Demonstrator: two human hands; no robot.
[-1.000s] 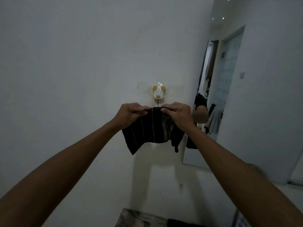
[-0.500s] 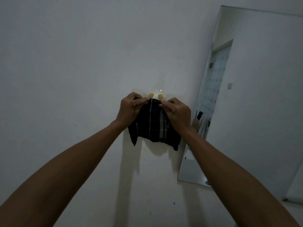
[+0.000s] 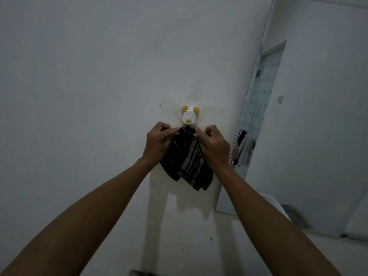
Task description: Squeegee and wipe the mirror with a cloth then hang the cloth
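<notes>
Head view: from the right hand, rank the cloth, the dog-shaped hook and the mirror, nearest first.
1. Dark striped cloth, pinched by the right hand at its top edge.
2. Dog-shaped hook, just above and left of the hand.
3. Mirror, off to the right, apart.

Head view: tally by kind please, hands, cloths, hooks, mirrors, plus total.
Hands: 2, left hand and right hand, both pinching the top of the cloth
Dark striped cloth: 1
Animal-face wall hook: 1
Mirror: 1
Total: 5
</notes>
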